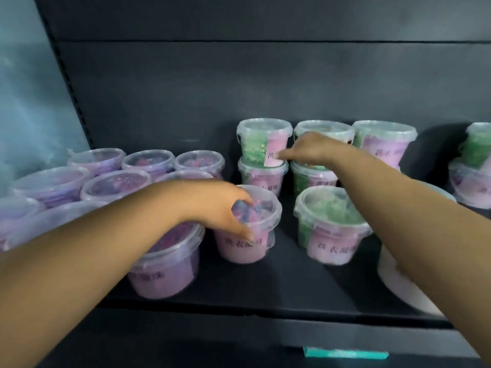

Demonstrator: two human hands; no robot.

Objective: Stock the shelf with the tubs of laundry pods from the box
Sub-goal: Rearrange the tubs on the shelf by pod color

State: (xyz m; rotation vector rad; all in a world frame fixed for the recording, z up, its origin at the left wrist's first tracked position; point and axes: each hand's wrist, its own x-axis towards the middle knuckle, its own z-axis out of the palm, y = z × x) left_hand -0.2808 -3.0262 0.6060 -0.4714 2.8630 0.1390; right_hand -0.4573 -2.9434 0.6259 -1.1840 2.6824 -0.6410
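Left hand (pixel 225 208) grips the rim of purple-pod tub (pixel 255 243), upright on the dark shelf (pixel 265 288) at frame centre. Right hand (pixel 310 150), blurred, reaches to the stacked green-pod tub (pixel 255 142) at upper centre, a fingertip at its pink label; can't tell if it grasps. More purple tubs (pixel 114 184) at left.

Dark shelf (pixel 279 282), purple-pod tubs (pixel 50 184) at left, green-pod tubs (pixel 329 224) at right

There are one left hand (pixel 220 205), one right hand (pixel 310 148), about ten purple tubs (pixel 164 261), six green tubs (pixel 329 221), three tubs of unclear colour (pixel 265 179) and one teal shelf tag (pixel 345 353).
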